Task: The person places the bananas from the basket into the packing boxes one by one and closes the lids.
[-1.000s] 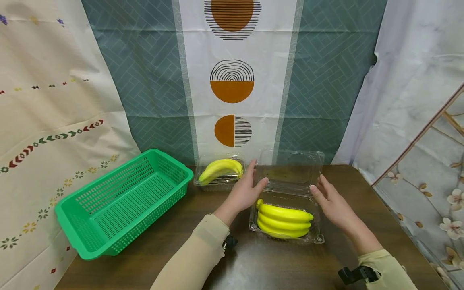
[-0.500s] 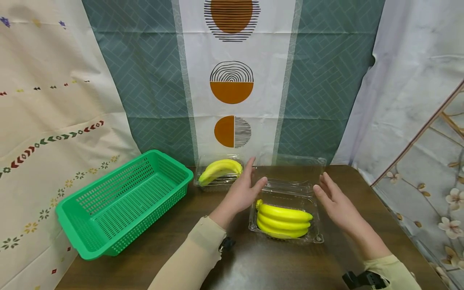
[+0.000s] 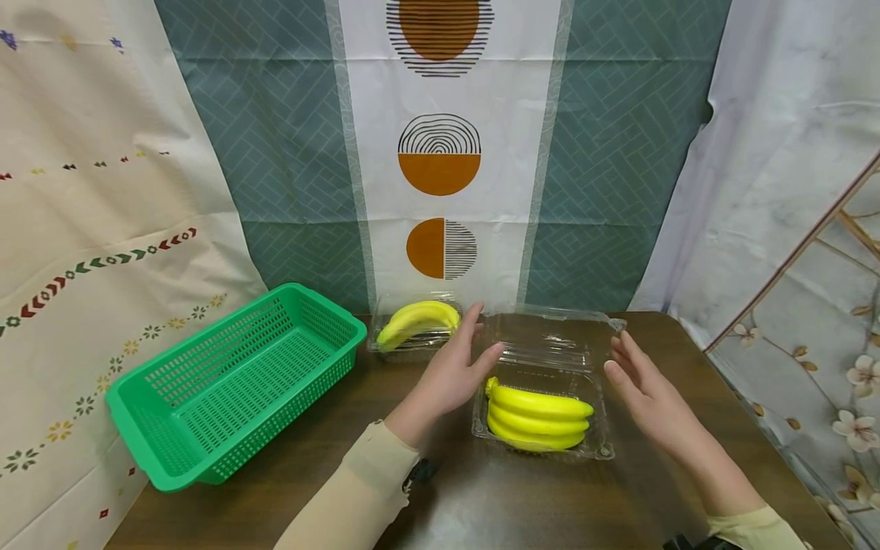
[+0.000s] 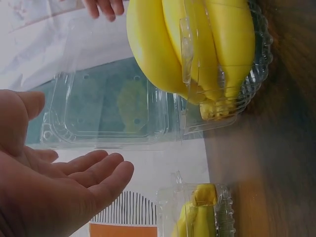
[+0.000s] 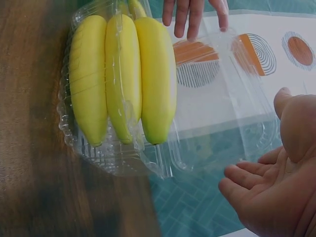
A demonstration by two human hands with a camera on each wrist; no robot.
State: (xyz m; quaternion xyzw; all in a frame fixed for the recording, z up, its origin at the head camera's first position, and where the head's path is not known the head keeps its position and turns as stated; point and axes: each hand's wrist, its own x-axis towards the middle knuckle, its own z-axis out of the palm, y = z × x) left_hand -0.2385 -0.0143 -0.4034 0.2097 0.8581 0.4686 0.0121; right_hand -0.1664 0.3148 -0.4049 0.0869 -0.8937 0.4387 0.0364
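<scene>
A bunch of yellow bananas (image 3: pixel 539 416) lies in the base of a clear plastic clamshell box (image 3: pixel 600 444), whose hinged lid (image 3: pixel 550 332) stands raised and tilted away at the back. My left hand (image 3: pixel 447 374) is beside the lid's left edge, fingers extended and thumb apart, holding nothing. On the other side, my right hand (image 3: pixel 649 393) has straight fingers and an unfilled palm, a little away from the lid's right edge. In the left wrist view, a gap shows between the left hand (image 4: pixel 59 185) and the lid (image 4: pixel 103 108).
Behind and to the left of my left hand, a second clear box (image 3: pixel 376 340) contains a yellow banana bunch (image 3: pixel 419 319). A green plastic basket (image 3: pixel 241 397) stands on the left of the brown table (image 3: pixel 522 504). Patterned cloths (image 3: pixel 619 153) hang behind and beside the table.
The lid has tipped farther back, its upper edge sinking. Both hands have drawn apart from it, the left slightly leftward and the right to the right. Bananas and basket stay put.
</scene>
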